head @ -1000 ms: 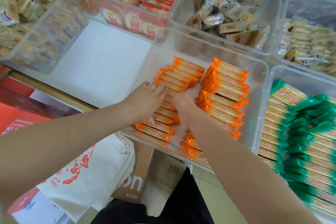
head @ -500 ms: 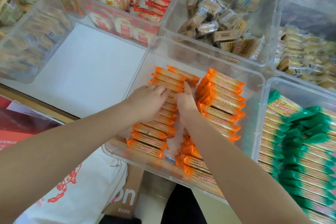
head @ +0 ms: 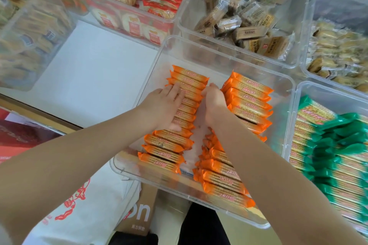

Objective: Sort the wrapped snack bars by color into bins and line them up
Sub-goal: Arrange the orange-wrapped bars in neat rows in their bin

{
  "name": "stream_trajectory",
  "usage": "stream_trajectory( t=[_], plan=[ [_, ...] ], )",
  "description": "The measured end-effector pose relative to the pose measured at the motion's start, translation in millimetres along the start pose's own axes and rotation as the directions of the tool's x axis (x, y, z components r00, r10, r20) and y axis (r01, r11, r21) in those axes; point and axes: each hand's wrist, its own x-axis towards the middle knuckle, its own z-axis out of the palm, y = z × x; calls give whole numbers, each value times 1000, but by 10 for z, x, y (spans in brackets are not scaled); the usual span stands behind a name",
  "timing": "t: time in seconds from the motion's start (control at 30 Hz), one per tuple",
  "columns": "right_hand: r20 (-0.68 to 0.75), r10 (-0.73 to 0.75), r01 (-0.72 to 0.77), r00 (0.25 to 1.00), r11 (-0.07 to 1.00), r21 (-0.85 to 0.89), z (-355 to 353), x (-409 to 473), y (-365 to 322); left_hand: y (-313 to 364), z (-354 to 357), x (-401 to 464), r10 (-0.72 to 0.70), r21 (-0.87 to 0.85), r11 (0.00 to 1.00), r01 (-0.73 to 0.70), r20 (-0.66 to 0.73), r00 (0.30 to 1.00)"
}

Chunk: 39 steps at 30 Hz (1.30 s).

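Squaring the left row of orange bars (head: 175,123) inside the clear bin (head: 225,55), I should press evenly: left hand (head: 162,108) flat on it, right hand (head: 214,103) beside, fingers seemingly curled.

Lighting bright, even, diffuse; source not visible. Soft shadows only. Sharpest around the fingers (head: 175,90). Glare on clear bin rim (head: 219,49) beyond the fingertips. Motion blur smears green bars (head: 338,165) far right of them. Wide-angle bowing at frame edges.
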Motion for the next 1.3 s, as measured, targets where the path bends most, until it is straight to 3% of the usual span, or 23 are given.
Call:
stream_trajectory(
  t=[0.1, 0.2, 0.37, 0.5, 0.63, 0.73, 0.8, 0.83, 0.87, 0.93, 1.0, 1.03, 1.07, 1.13, 1.27, 1.3],
  plan=[
    [5, 108, -108, 994, 993, 41, -71, -171, 132, 28, 16, -61, 11, 91, 996, -8, -26, 1000],
    [48, 213, -211, 976, 976, -46, 21, -362, 335, 43, 51, -269, 123, 98, 988, -118, -47, 991],
    [75, 228, -229, 971, 973, -3, 106, -514, 399, -9, 191, -557, 318, 90, 944, -317, 7, 948],
    [13, 222, -223, 975, 972, 77, -34, -655, 374, 20, 220, -521, 290, 80, 953, -291, 24, 957],
    [46, 304, -304, 951, 953, -20, 22, -888, 516, 161, 260, -554, 219, 170, 956, -237, 119, 968],
    [91, 227, -217, 970, 971, -102, 48, -1030, 545, 144, 291, -594, 192, 196, 957, -213, 122, 974],
    [133, 48, -22, 990, 981, -195, -78, -1111, 503, 145, 254, -629, 207, 97, 971, -218, 113, 972],
    [185, -110, 166, 977, 931, -325, -193, -1136, 501, 153, 247, -647, 241, 0, 970, -241, 68, 968],
    [270, -271, 371, 924, 808, -458, -327, -1166, 499, 172, 231, -686, 283, -128, 951, -283, -12, 959],
    [512, -453, 673, 730, 348, -653, -597, -1176, 540, 210, 216, -803, 349, -387, 834, -393, -182, 919],
    [725, -324, 736, 608, -111, -667, -819, -1115, 624, 261, 212, -960, 398, -518, 722, -459, -233, 888],
    [766, -239, 719, 597, -265, -643, -895, -1072, 667, 286, 222, -1024, 419, -526, 708, -471, -224, 880],
    [776, -172, 695, 607, -358, -623, -949, -1089, 673, 313, 239, -1071, 432, -515, 714, -474, -207, 878],
    [779, -143, 667, 610, -438, -603, -1043, -1093, 681, 349, 293, -1119, 433, -462, 751, -471, -194, 880],
    [772, -174, 626, 612, -489, -607, -1049, -1081, 738, 405, 359, -1150, 393, -291, 842, -455, -248, 885],
    [747, -204, 619, 632, -448, -646, -1042, -1111, 768, 421, 360, -1156, 379, -269, 859, -435, -237, 895]
  ],
)
